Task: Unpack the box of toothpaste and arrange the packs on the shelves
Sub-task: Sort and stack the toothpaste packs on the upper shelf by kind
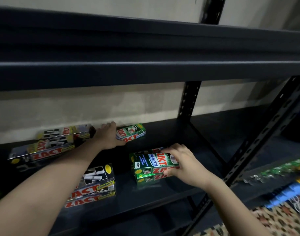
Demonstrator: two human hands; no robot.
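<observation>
Holding the top green pack [155,161] by its right end, the right hand [183,165] has its fingers on top and its thumb at the front, curled round it. This pack sits on another green pack [150,178], making a small pile on the dark shelf [179,189]. The pile is near the front edge. If the hand pushes too hard, the top pack may slide off, or both may tip over the edge and fall to the floor.

Just to the left, two black packs [94,188] lie one on the other, also close to the front edge. The left arm reaches right over them, so a dip of the arm might knock them off.

Farther back, the left hand [108,136] lies with its fingers straight against the left end of one more green pack [131,132] by the wall. It presses the pack and does not grip it. A strong push may spin this pack crooked or shove it away to the right.

At the back left, more black packs [48,147] lie in a loose row. The left arm is touching or nearly touching them, and it may bump them out of line.
</observation>
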